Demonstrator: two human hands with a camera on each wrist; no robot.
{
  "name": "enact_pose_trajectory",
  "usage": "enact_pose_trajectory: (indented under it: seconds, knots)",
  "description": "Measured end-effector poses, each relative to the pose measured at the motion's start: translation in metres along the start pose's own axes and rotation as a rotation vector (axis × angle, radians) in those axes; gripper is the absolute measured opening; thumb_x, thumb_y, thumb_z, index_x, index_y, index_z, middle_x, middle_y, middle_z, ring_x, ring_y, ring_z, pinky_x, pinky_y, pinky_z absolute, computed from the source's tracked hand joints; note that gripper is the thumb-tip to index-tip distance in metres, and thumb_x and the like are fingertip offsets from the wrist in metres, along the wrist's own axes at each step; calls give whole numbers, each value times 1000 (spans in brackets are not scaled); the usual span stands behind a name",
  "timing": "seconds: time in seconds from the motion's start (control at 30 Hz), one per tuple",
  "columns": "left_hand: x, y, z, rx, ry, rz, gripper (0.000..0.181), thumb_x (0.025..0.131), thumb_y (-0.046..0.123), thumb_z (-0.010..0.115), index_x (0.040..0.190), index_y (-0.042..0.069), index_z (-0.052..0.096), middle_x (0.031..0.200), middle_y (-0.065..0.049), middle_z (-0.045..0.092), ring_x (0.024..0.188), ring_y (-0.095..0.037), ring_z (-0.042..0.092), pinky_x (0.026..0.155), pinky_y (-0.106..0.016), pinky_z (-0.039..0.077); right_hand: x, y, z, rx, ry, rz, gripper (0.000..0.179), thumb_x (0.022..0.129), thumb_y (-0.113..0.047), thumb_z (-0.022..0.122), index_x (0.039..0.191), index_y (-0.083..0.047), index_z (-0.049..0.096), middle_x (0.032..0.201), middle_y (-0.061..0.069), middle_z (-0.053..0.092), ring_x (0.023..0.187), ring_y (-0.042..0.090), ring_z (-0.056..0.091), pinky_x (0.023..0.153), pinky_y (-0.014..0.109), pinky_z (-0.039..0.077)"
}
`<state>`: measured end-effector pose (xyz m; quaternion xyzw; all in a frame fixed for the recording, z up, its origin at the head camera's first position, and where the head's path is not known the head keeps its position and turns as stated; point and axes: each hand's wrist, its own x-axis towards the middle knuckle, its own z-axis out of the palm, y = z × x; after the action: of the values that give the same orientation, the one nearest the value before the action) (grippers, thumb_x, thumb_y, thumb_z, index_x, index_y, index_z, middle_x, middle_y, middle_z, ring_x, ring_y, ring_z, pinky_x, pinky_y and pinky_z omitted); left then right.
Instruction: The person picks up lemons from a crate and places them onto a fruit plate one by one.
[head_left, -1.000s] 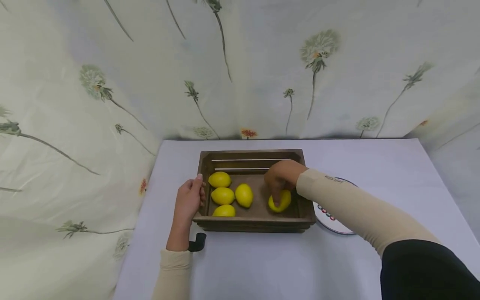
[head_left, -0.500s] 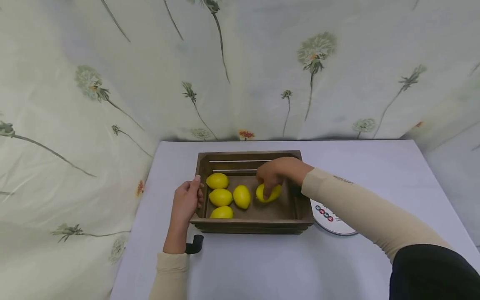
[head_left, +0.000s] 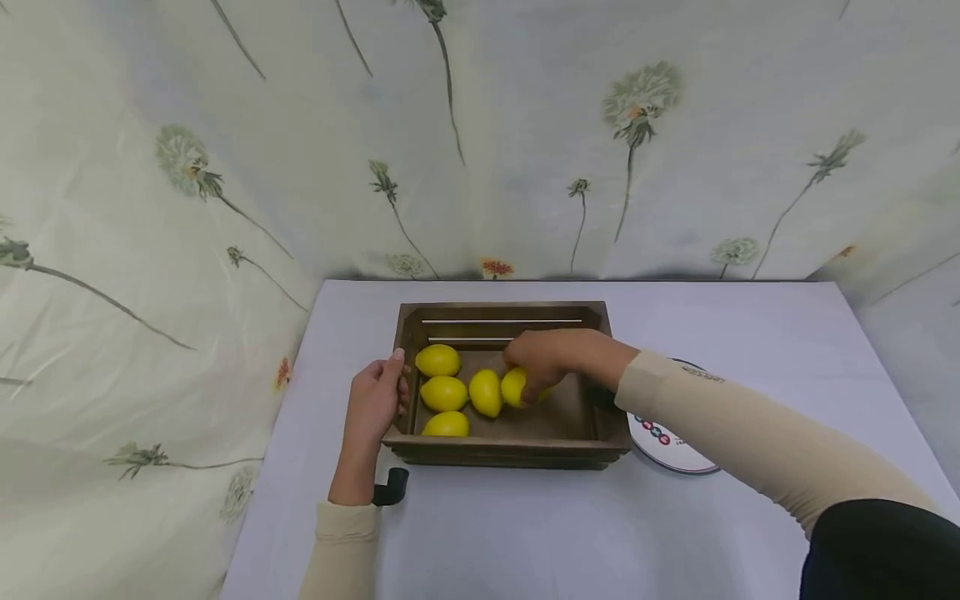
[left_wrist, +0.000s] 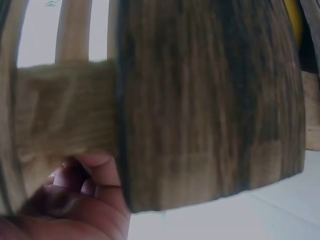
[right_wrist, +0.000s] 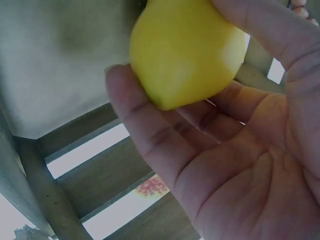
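Observation:
A brown slatted wooden crate (head_left: 510,454) stands on the table with several yellow lemons in it. My left hand (head_left: 375,398) grips the crate's left side at the rim; in the left wrist view curled fingers (left_wrist: 82,202) show behind its slats. Inside the crate my right hand (head_left: 558,358) holds a lemon (right_wrist: 185,55) between thumb and fingers. That lemon, partly hidden by the hand in the head view, is right beside an upright-turned lemon (head_left: 486,393). Along the left wall lie three more: a back lemon (head_left: 438,360), a middle lemon (head_left: 444,393) and a front lemon (head_left: 447,424).
A round white plate-like disc (head_left: 678,454) with small coloured emblems lies right of the crate, partly under the right forearm. A short black piece (head_left: 393,487) shows beside the left wrist. Dandelion-patterned curtains (head_left: 525,150) hang behind the white table (head_left: 585,542).
My right hand has carried its lemon leftward across the crate floor, up to the lemon in the middle. My left hand has kept its hold on the crate.

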<state>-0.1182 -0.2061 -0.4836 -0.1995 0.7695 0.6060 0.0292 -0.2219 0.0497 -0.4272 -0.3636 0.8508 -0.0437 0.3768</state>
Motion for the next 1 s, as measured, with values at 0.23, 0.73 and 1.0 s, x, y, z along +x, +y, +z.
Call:
enact_pose_trajectory:
  seconds: [0.23, 0.73, 1.0]
  knots:
    - [1, -2, -3, -12, 2, -5, 58, 107, 54, 53, 110, -2, 67, 77, -7, 59, 67, -19, 56, 58, -26, 52, 1, 2, 6, -7, 130, -51, 49, 86, -29, 86, 124, -8, 63, 100, 0, 65, 85, 19, 59, 77, 34, 52]
    - [2, 0, -3, -9, 19, 1, 55, 107, 52, 54, 107, -1, 68, 77, -7, 59, 69, -21, 57, 58, -27, 52, -12, 5, 3, 124, 403, -204, 58, 84, -29, 87, 130, -2, 63, 119, 7, 68, 100, 22, 61, 90, 40, 53]
    - [3, 0, -1, 6, 20, 5, 53, 108, 51, 53, 106, 1, 68, 77, -7, 59, 69, -21, 57, 59, -28, 52, -24, 1, 7, 236, 543, -188, 62, 85, -34, 88, 134, -6, 63, 119, 4, 68, 95, 20, 61, 83, 36, 55]
